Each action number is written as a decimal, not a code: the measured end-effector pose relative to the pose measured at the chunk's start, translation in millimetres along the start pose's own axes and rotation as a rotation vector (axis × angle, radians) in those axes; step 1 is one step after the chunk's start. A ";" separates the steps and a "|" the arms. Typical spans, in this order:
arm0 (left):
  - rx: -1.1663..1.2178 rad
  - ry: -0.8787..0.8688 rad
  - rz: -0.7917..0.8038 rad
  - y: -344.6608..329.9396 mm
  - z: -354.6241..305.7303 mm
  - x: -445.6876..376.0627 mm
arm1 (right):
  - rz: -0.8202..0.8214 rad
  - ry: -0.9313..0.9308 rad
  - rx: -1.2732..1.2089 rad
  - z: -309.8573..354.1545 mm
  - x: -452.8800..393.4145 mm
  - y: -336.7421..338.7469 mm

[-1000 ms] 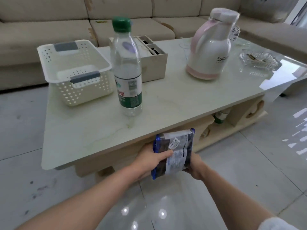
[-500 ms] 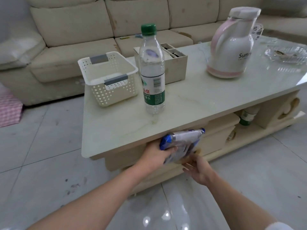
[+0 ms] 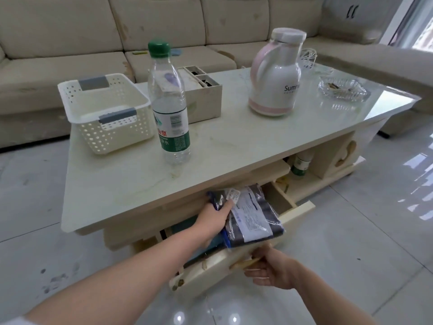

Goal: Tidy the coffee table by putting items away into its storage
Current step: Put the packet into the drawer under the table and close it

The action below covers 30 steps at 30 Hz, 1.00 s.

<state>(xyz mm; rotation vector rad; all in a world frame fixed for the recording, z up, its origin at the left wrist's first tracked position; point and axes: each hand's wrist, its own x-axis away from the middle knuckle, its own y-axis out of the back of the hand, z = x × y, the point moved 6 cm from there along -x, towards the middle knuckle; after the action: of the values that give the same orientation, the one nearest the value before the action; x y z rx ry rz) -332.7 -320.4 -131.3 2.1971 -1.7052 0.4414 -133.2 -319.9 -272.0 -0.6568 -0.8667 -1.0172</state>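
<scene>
Left hand (image 3: 212,221) grips a dark plastic-wrapped packet (image 3: 249,214) w/ white label, thumb on top, holding it over the open drawer (image 3: 236,261) under the counter (image 3: 234,141) near edge. Right hand (image 3: 273,269) curled on the drawer front's handle. On the counter: water bottle (image 3: 169,106) near centre, white basket (image 3: 105,111) to its left, pink-white jug (image 3: 276,73) far right.

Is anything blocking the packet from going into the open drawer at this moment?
Nothing visible blocks it. The left hand holds the packet right above the drawer, which the right hand has pulled out by its front. Something teal already lies inside, partly hidden, but open space shows beside the packet.
</scene>
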 end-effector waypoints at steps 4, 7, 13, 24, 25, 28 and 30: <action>0.064 0.342 0.070 -24.7 28.2 0.9 | -0.034 0.007 0.058 -3.0 3.8 11.0; 0.210 0.466 0.067 -30.7 47.0 -6.7 | -0.053 0.007 0.108 0.3 5.7 13.6; 0.504 0.486 -0.041 -23.1 67.3 -37.4 | -0.052 -0.020 0.142 2.9 6.2 16.5; -0.113 0.199 -0.122 -2.1 67.1 -53.2 | -0.072 -0.020 0.128 1.4 3.8 18.4; -0.244 0.178 -0.152 1.4 62.5 -49.7 | -0.074 -0.021 0.126 1.1 3.1 18.4; -0.480 0.174 -0.109 -3.7 41.2 -28.5 | -0.085 -0.027 0.117 0.2 3.9 18.4; -0.717 0.110 0.052 -23.0 16.8 -7.5 | -0.082 -0.032 0.113 0.4 4.2 17.7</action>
<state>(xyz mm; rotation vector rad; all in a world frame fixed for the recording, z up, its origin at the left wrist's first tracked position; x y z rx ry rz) -311.4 -315.8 -151.1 1.5808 -1.5422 -0.0486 -116.0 -314.5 -269.5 -0.5464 -0.9789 -1.0252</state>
